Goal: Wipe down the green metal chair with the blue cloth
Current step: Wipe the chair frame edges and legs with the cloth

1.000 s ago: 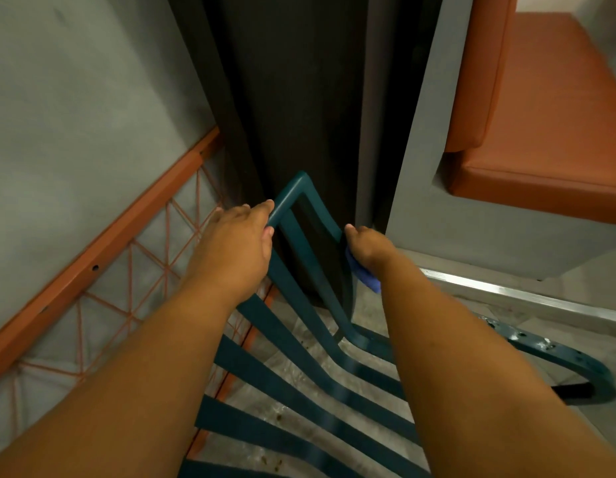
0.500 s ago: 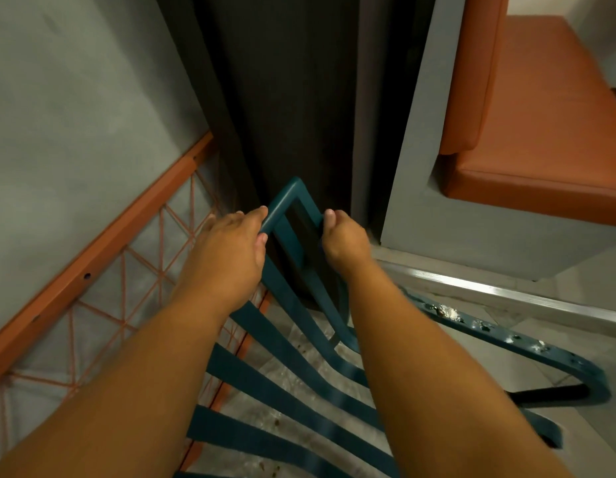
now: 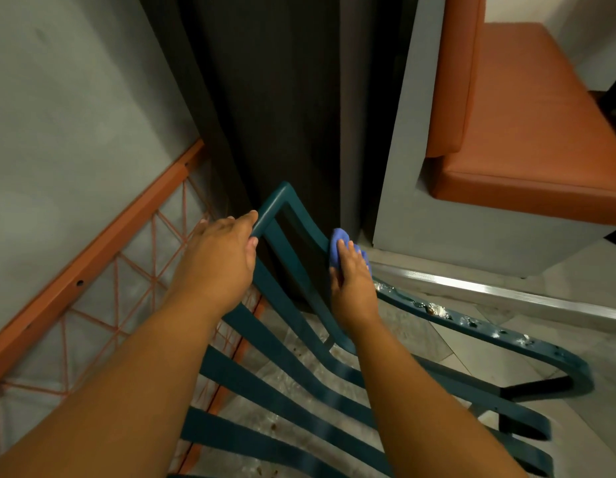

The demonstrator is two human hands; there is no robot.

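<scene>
1. While the left hand (image 3: 219, 257) is gripping the top rail of the green metal chair (image 3: 282, 215), its fingers (image 3: 246, 219) are curling over the rail's left end, just below the upper corner.
2. The right hand (image 3: 351, 281) is holding the blue cloth (image 3: 338, 240) against the chair's right-hand frame edge, with the fingers (image 3: 344, 251) lying on top of the cloth and curling round it.
3. The cloth is bunching up, showing just beyond and to both sides of the right fingers, touching the frame.
4. The chair's flat slats (image 3: 293, 384) are running from between the two hands down under both forearms.
5. The chair's armrest (image 3: 479, 331) is curving away to the right of the right fingers, carrying pale specks and small holes along its top.
6. An orange wire-frame piece (image 3: 92, 270) is standing to the left of the left fingers, beside the chair.
7. An orange cushioned bench (image 3: 527, 139) is sitting well beyond the right fingers, up and to the right.
8. A dark panel (image 3: 282, 98) is rising just beyond the chair's top corner.
</scene>
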